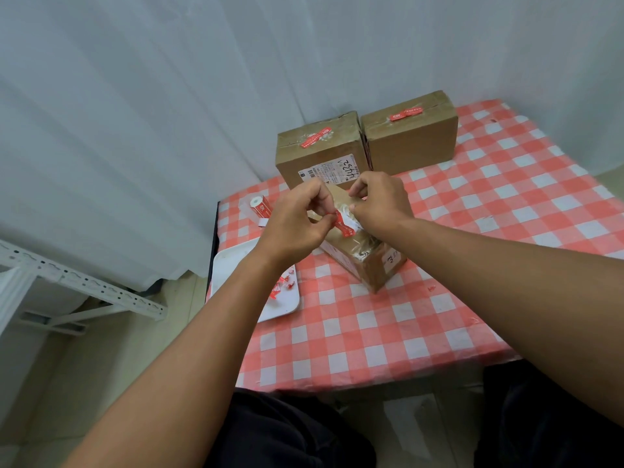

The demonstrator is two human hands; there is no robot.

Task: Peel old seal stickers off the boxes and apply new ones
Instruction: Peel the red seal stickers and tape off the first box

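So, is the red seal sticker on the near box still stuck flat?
No, partly peeled: the red-and-white seal sticker curls up off the near brown cardboard box, pinched by the left hand.

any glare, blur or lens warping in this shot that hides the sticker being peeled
Head view: even, soft light; faint sheen on the near box's tape; wide-angle bend at the edges; slightly soft overall, yet the red seal sticker pinched by the left hand reads clearly beside the right hand.

Near brown box tilted on table, red-white seal sticker half-peeled
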